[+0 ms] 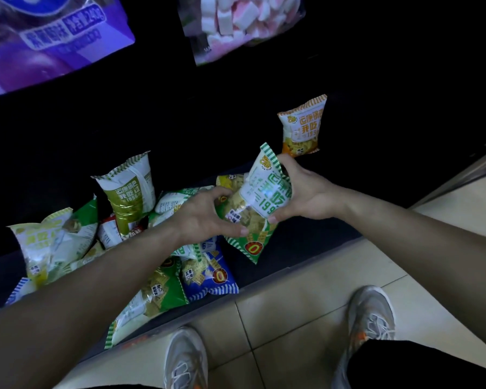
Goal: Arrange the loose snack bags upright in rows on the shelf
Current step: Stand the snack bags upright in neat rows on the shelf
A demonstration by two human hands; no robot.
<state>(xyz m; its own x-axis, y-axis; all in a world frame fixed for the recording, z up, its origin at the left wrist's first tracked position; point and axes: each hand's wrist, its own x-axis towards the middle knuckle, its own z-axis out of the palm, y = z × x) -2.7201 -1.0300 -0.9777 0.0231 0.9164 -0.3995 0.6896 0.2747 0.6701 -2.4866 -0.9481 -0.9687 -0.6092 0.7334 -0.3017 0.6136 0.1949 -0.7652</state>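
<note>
Head view: left hand point(205, 217) and right hand point(309, 192) each grip, fingers closed, one green-striped white foil snack bag point(260, 203) above the dark shelf point(306, 237).

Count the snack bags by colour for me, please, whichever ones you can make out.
Green: 3 (held bag, front bag, left bag)
Blue: 2 (front blue bag, blue edge)
Yellow: 2 (left yellow bag, back yellow bag)
Olive: 1 (olive bag)
Orange: 1 (orange bag)
Red: 1 (red bag)
Total: 10, counting only colours I can tell.
</note>
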